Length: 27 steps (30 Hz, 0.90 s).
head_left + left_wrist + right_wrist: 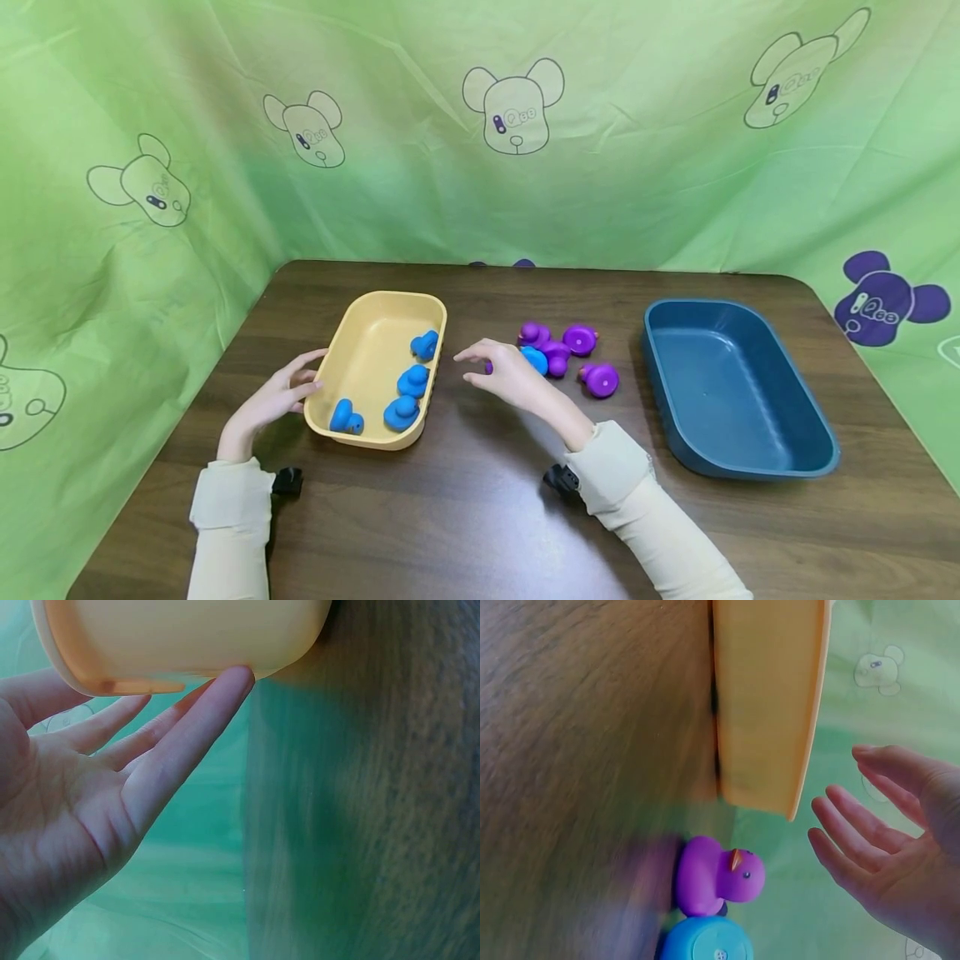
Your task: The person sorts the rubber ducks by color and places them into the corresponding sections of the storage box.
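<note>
My left hand (276, 398) touches the left side of a yellow plastic bin (367, 333), its extended fingers (184, 750) against the outer wall. Inside the bin lie several blue rubber ducks (413, 381), most along the right wall. My right hand (504, 373) hovers right of the bin, fingers apart and nothing between them. Beyond it, several purple rubber ducks (602, 380) lie grouped on the table, some tipped over. Among them is a blue duck (535, 359), partly hidden by my right hand; in the right wrist view it lies beside a purple duck (701, 877).
A dark blue bin (738, 392) with nothing in it stands at the right of the brown wooden table (420, 525). Behind and left of the table hangs a green curtain (405, 200) printed with cartoon heads.
</note>
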Tool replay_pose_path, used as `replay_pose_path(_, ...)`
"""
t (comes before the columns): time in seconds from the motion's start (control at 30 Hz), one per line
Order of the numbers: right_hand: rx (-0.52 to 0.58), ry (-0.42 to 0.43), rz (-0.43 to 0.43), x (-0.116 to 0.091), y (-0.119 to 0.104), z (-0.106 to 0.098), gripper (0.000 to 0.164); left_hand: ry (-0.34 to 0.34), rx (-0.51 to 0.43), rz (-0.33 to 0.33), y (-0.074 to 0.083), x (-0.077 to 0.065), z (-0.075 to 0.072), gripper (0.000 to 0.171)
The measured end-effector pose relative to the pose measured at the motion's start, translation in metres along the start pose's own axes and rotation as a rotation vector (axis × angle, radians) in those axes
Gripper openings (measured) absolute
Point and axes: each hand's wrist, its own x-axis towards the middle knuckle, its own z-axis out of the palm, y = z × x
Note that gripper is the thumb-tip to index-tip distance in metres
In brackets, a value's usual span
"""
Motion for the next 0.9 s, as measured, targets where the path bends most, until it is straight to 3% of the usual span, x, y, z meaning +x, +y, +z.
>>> replay_pose_path(0.57,-0.027,0.062,-0.012,-0.019,0.018,-0.014,0.025,-0.013,-0.046,0.016,-0.001,0.000,0.001,0.054)
replay_pose_path(0.9,-0.062,0.082,0.033,-0.030,0.027,-0.024,0.026,-0.012,-0.043,0.007,0.000,-0.001,0.002,0.054)
